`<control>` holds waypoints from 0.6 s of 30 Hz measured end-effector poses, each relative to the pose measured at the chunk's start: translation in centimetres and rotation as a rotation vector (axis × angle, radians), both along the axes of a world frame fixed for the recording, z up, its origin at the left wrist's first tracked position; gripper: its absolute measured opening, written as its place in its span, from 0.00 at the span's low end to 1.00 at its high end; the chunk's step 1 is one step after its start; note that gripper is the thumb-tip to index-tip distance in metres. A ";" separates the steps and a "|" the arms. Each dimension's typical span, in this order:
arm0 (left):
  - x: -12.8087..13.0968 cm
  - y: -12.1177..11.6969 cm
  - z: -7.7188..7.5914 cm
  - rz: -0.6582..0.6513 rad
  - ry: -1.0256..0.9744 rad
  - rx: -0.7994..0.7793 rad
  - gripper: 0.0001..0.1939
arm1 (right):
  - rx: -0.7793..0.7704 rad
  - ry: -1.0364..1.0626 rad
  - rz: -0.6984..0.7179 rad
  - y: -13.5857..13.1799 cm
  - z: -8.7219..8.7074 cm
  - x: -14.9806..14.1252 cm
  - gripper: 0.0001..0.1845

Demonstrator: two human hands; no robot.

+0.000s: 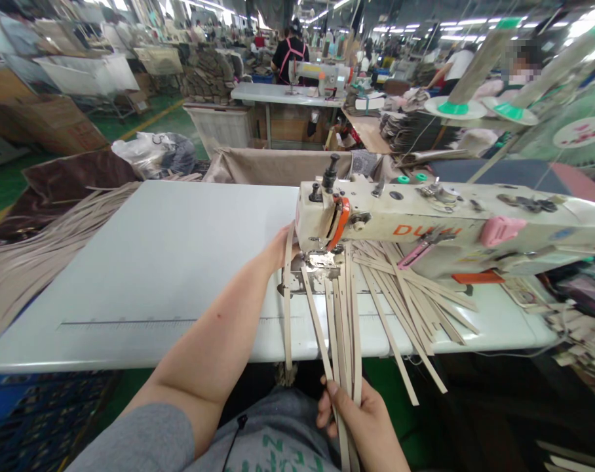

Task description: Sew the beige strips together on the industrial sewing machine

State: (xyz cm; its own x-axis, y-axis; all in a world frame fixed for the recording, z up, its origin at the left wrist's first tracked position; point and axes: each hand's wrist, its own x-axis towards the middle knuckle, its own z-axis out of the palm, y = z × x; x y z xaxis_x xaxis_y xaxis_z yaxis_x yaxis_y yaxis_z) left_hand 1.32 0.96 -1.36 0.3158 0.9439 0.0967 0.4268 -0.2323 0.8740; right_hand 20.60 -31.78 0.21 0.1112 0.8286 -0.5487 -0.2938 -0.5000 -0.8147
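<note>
Near the table's front edge, my right hand is closed around several narrow beige strips. One of these strips runs up from the hand to the presser foot of the sewing machine. My left hand reaches to the left side of the machine head, its fingers mostly hidden there. A single strip passes in front of that hand and hangs toward the table's front edge. Whether the left fingers grip it, I cannot tell.
More loose strips fan out under the machine arm, with pink thread snips by them. Long strips lie in a heap left of the white table. Thread cones stand at right; a person is farther off.
</note>
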 end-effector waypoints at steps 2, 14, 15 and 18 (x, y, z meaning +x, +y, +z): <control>0.1 0.0 0.2 0.002 0.039 0.022 0.20 | 0.017 -0.014 -0.022 0.2 0.1 -0.2 0.39; 1.0 -0.6 1.1 0.121 0.134 0.017 0.20 | -0.013 0.047 0.028 0.8 -1.3 -0.9 0.42; 1.1 -0.7 0.9 0.138 0.096 0.017 0.19 | -0.012 0.046 0.027 0.8 -1.2 -1.0 0.42; 1.3 -0.6 0.1 0.175 0.033 0.003 0.14 | -0.012 0.048 0.016 1.2 -0.8 -1.5 0.43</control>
State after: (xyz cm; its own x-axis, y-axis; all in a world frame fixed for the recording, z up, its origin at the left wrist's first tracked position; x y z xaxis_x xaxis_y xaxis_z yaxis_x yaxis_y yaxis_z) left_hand 2.61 0.39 -1.24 0.1497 0.9845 0.0917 0.4896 -0.1544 0.8581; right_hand 19.14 -30.55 -0.57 0.0713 0.8232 -0.5632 -0.3246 -0.5148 -0.7935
